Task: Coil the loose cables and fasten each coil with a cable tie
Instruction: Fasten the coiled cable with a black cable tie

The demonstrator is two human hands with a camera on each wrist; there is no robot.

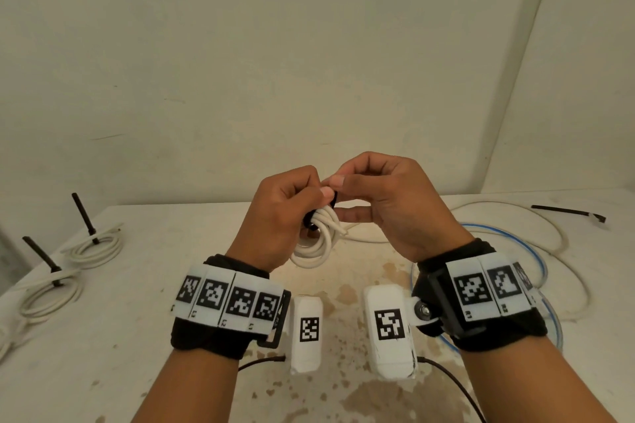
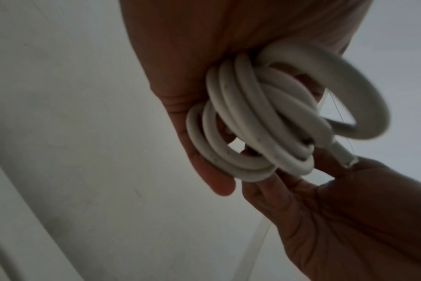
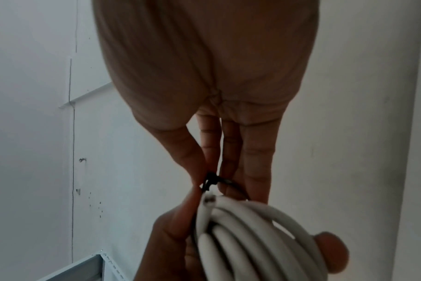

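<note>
1. Coiled white round cable point(image 1: 318, 244), several loops thick, hangs in the air between my hands, above the stained white desk point(image 1: 165, 288).
2. My left hand point(image 1: 278, 216) grips the top of that coil, fingers curled round the bundled loops; in the left wrist view the loops press against my palm and one cut end sticks out toward the other hand.
3. My right hand point(image 1: 388, 203) pinches the thin black plastic cable tie point(image 1: 332, 200) between thumb and forefinger, right at the top of the coil, touching my left thumb.
4. From the right wrist view the tie point(image 3: 210, 182) sits just above the cable's cut end, with my remaining right fingers stretched down beside it.
5. Whether the tie is already closed round the loops I cannot tell.
6. At the left edge of the desk lie two finished white coils point(image 1: 92, 247), each with a black tie tail standing up.
7. To the right, a loose white cable point(image 1: 560, 233) and a blue-edged clear tube point(image 1: 536, 254) sprawl on the desk, with a spare black tie point(image 1: 567, 211) lying beyond them.
</note>
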